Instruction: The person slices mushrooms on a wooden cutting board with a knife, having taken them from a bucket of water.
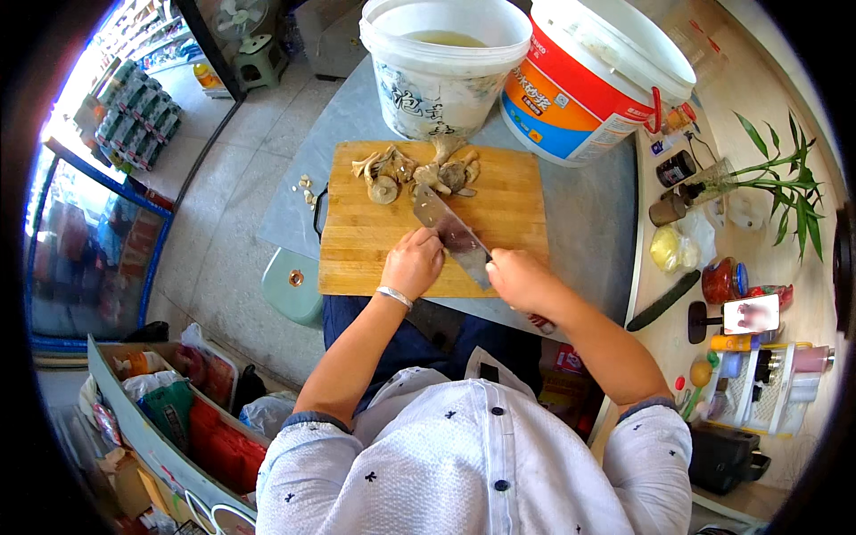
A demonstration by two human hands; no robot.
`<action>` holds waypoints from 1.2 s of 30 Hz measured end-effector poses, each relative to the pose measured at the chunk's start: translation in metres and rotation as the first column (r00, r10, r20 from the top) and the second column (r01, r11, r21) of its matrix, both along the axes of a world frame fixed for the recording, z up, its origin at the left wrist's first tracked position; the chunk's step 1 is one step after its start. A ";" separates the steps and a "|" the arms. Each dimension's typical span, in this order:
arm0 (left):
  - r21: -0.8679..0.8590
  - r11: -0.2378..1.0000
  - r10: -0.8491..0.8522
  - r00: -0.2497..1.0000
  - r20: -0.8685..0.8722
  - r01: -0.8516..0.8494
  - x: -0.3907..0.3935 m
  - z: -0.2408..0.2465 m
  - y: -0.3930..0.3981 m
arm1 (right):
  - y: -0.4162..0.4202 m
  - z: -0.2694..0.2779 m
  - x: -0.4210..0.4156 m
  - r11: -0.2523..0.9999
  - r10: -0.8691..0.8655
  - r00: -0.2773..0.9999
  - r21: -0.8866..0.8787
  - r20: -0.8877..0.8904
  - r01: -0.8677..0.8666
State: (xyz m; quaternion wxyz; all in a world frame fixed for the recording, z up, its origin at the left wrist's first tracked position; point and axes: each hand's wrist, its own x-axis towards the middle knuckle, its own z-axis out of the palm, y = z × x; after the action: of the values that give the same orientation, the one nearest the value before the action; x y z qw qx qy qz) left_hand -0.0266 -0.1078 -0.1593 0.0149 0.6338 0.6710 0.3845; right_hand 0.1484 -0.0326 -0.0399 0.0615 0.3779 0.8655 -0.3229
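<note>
My right hand [525,281] grips the handle of a broad steel cleaver [451,231], its blade pointing up and left over a wooden cutting board [374,251]. Beside the blade's lower left edge is my left hand [414,257], its fingers curled near the middle of the board; whether something small is held under them cannot be made out. Brown mushrooms [384,177] lie in a loose cluster along the board's far part, and the cleaver's tip reaches up to them. Small pale bits stick to the blade.
Behind the board stand a white bucket [435,87] with liquid and a red, orange and blue bucket [568,100]. Small pale scraps [307,190] lie on the grey table left of the board. A cucumber [663,301], a jar [722,281] and a plant [799,187] are on the right counter.
</note>
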 end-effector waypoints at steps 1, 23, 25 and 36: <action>0.002 1.000 -0.016 1.000 0.005 0.016 0.000 0.004 0.001 | -0.003 -0.022 0.002 0.999 -0.015 0.999 0.050 -0.045 0.017; 0.041 0.955 0.265 0.905 0.334 -0.295 -0.057 0.042 -0.020 | -0.019 -0.012 0.041 0.936 0.241 0.970 0.269 -0.015 -0.228; 0.014 0.988 0.145 0.947 0.286 -0.156 -0.059 0.035 -0.012 | -0.021 -0.008 0.044 0.931 0.247 0.969 0.276 0.009 -0.240; 0.035 0.986 -0.166 0.953 0.252 0.162 -0.024 0.012 0.027 | -0.003 -0.002 0.092 0.952 -0.067 0.998 0.297 -0.016 0.068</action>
State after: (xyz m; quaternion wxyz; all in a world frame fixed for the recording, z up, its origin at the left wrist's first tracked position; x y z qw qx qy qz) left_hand -0.0506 -0.0810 -0.1473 0.1283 0.6329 0.6058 0.4647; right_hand 0.2406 -0.0352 -0.0419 -0.0094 0.4114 0.8910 -0.1920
